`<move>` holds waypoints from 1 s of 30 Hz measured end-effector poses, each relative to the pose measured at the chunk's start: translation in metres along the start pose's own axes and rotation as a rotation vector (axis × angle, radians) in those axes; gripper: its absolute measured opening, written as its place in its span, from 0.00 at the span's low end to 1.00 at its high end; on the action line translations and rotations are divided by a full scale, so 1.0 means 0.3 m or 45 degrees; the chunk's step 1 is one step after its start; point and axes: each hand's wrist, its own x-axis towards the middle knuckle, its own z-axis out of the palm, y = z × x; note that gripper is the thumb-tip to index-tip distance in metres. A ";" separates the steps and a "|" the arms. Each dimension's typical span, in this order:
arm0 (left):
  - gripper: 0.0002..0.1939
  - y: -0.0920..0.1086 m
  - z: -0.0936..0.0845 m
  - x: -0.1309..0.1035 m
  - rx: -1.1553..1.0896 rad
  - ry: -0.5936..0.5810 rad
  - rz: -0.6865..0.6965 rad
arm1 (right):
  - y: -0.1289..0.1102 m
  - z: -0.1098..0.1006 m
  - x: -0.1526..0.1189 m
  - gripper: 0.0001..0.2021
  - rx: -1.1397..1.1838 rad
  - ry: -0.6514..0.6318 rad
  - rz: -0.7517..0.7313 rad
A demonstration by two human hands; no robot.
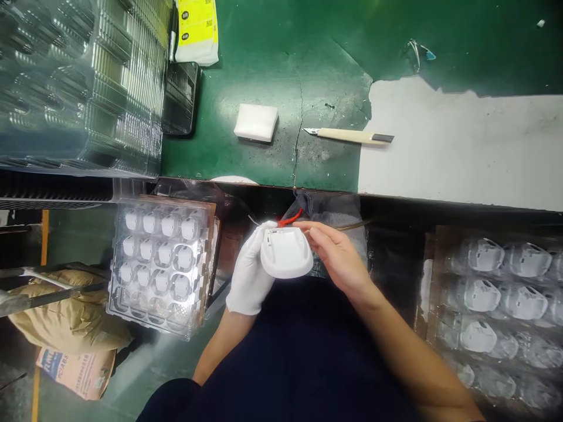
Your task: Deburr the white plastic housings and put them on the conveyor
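In front of my body, a white, rounded plastic housing [288, 258] with a recess and small slots is held with its hollow side towards me. My left hand [253, 275], in a white glove, is closed around its left side. My bare right hand [338, 255] pinches the upper right rim between thumb and fingers. Just beyond the housing shows a thin red piece [291, 218], perhaps a cord or a handle; what it belongs to is hidden. On the green bench ahead lie a craft knife [347, 135] with a pale handle and a white block [256, 122].
Stacked clear trays [127, 88] stand at the bench's left, beside a black tray [181, 98]. Below left, a blister tray [158, 264] holds white parts; another tray [505, 293] is at right. White sheet [461, 146] covers the bench's right. Yellow labels [196, 23] lie at the back.
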 end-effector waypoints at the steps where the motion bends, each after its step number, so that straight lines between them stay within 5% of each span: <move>1: 0.09 -0.001 0.005 -0.003 0.034 -0.003 0.036 | 0.002 -0.003 0.000 0.19 0.001 0.000 0.003; 19: 0.12 -0.003 -0.009 -0.052 0.460 -0.014 0.430 | 0.017 -0.012 0.015 0.18 0.013 -0.091 -0.020; 23: 0.22 0.006 -0.038 -0.065 0.638 -0.190 0.443 | 0.034 -0.031 0.021 0.18 0.055 -0.150 -0.041; 26: 0.34 0.017 -0.044 -0.076 0.735 -0.176 0.439 | 0.034 -0.046 0.018 0.27 0.147 -0.169 -0.106; 30: 0.35 0.027 -0.047 -0.077 0.751 -0.166 0.396 | 0.015 -0.053 0.000 0.33 0.129 -0.175 -0.283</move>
